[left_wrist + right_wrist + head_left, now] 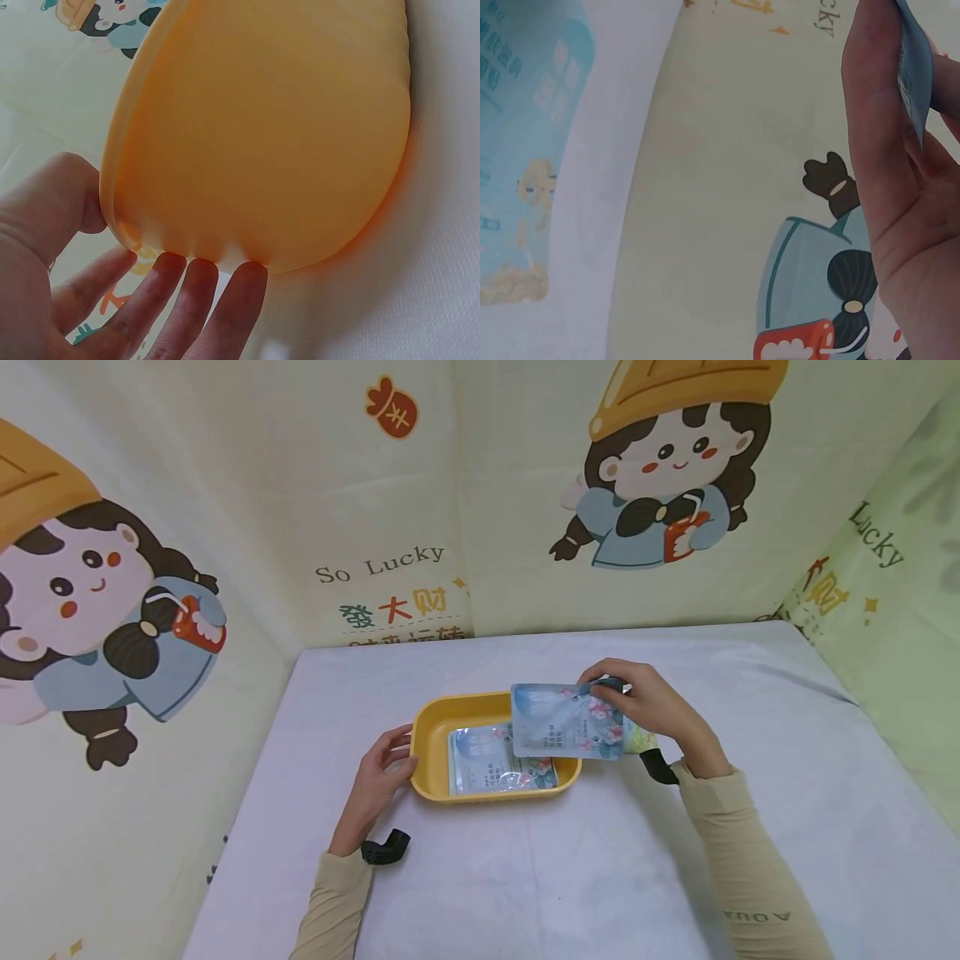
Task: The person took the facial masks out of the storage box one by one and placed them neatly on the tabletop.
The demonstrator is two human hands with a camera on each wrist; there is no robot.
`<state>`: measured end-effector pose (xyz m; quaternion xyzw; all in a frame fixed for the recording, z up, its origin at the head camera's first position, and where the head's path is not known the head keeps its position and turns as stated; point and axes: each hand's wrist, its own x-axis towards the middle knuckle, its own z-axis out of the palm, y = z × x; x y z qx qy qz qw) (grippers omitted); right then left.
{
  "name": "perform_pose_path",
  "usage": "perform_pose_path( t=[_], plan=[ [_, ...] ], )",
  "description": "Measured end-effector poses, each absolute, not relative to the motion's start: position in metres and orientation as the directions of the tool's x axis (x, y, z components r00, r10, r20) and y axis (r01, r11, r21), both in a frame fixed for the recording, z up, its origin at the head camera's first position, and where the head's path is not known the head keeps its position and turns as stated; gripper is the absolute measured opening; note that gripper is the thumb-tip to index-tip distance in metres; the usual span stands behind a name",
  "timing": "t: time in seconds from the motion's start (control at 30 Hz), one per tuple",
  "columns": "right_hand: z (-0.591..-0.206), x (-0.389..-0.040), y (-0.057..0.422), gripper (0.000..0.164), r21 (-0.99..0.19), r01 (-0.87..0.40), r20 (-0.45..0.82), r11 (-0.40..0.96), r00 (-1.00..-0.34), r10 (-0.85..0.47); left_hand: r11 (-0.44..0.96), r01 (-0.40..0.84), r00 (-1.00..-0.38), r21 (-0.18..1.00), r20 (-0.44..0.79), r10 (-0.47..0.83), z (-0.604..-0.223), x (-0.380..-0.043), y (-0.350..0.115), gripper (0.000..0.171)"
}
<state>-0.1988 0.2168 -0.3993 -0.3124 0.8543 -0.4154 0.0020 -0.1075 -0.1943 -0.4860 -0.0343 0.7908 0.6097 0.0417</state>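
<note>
My right hand [641,697] pinches a flat blue sachet [566,722] with pink flowers by its upper right part. The sachet hangs over the right end of a yellow tray [430,747] and hides part of it. In the right wrist view the pinched sachet [916,82] appears nearly edge-on between thumb and fingers. A similar sachet [487,768] lies inside the tray. At the tray's left end, my left hand [378,781] rests its fingertips against the outside. The left wrist view shows the fingers [199,289] spread along the tray wall [262,135], the thumb beside the rim.
A yellow-green packet [642,739] shows partly beneath the right hand, beside the tray. A light blue packet [525,150] lies at the left of the right wrist view. White cloth [487,877] covers the table; a printed curtain [510,527] stands behind.
</note>
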Motion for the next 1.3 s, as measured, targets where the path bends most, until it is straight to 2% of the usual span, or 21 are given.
perform_pose_path(
  t=[0.63, 1.3],
  plan=[
    [-0.397, -0.197, 0.249, 0.021, -0.656, -0.538, 0.287, 0.529, -0.826, -0.484, 0.257, -0.096, -0.995, 0.962, -0.097, -0.008, -0.486, -0.106, -0.194, 0.053],
    [-0.398, -0.195, 0.278, 0.021, -0.619, -0.485, 0.26, 0.618, -0.869, -0.421, 0.277, -0.123, -0.992, 0.953, -0.124, -0.015, -0.485, -0.108, -0.194, 0.052]
  ],
)
